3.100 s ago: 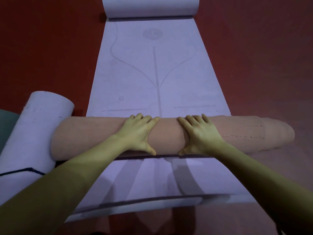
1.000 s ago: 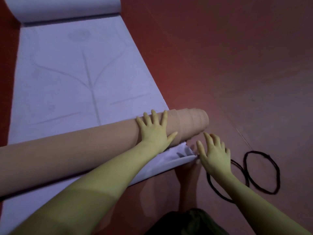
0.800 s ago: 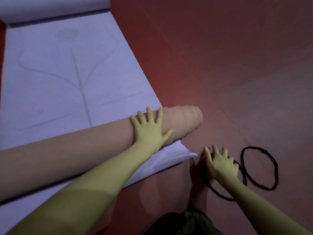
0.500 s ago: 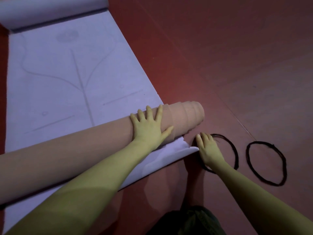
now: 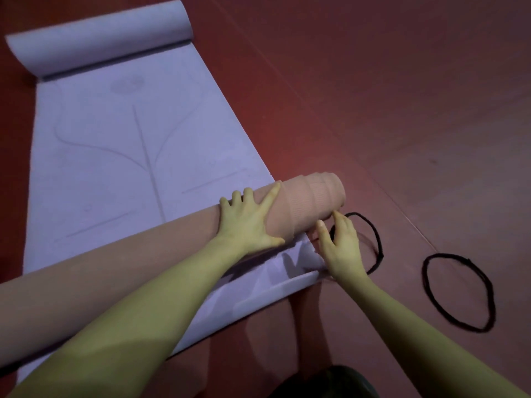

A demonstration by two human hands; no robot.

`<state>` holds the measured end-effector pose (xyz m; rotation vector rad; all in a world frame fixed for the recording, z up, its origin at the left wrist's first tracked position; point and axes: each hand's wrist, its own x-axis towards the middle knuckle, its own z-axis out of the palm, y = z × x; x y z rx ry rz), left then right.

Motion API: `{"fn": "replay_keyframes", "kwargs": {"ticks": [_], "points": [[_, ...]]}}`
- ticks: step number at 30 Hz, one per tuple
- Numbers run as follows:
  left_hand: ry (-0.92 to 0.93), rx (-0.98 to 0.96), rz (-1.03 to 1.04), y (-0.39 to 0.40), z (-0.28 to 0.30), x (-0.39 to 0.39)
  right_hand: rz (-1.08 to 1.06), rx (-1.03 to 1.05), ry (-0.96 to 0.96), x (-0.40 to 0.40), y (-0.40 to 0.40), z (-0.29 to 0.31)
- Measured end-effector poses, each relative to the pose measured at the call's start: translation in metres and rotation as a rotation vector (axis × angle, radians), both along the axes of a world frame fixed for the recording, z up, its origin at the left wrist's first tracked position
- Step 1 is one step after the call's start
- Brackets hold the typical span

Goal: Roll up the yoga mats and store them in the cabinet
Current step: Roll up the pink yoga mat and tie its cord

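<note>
Peach-coloured and rolled tight, one yoga mat [image 5: 143, 254] lies across the near end of a lavender yoga mat [image 5: 120, 145] that is spread flat on the red floor [image 5: 402, 110], only its far end curled up. The left hand [image 5: 247, 225] presses flat on the peach roll near its right end, fingers straight, holding nothing. The right hand [image 5: 342, 248] is beside that end, fingers bent toward a black elastic loop [image 5: 373, 239] lying on the floor; whether its grip has closed on the loop I cannot tell. A second black loop [image 5: 459, 291] lies a little further right, untouched. By my reading, one mat is rolled but not yet banded, its end layers stepped out unevenly, the lavender one is almost wholly unrolled, and no cabinet is in view, so most of the task remains. The roll's right end overhangs the lavender mat's edge, leaving room to slip a loop on, and the floor to the right lies open.
</note>
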<state>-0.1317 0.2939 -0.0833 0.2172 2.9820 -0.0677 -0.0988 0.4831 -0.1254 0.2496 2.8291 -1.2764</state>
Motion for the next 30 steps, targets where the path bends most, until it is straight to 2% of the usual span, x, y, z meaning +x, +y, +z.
{"fn": "replay_keyframes", "kwargs": {"ticks": [3, 7, 13, 21, 25, 30], "points": [[0.063, 0.070, 0.040, -0.014, 0.035, -0.002, 0.029, -0.100, 0.097, -0.005, -0.025, 0.021], [0.176, 0.208, 0.118, -0.039, 0.100, -0.002, 0.005, -0.332, 0.254, -0.016, -0.061, 0.087], [0.343, 0.351, 0.206, -0.072, 0.199, 0.027, -0.021, -0.607, 0.303, -0.022, -0.101, 0.191], [0.598, 0.732, 0.281, -0.132, 0.326, 0.115, 0.359, -0.806, 0.353, 0.011, -0.168, 0.327], [0.768, 0.881, 0.296, -0.156, 0.368, 0.158, 0.553, -0.995, 0.400, 0.047, -0.201, 0.397], [0.962, 1.067, 0.295, -0.177, 0.404, 0.191, 0.706, -1.079, 0.416, 0.078, -0.227, 0.461]]}}
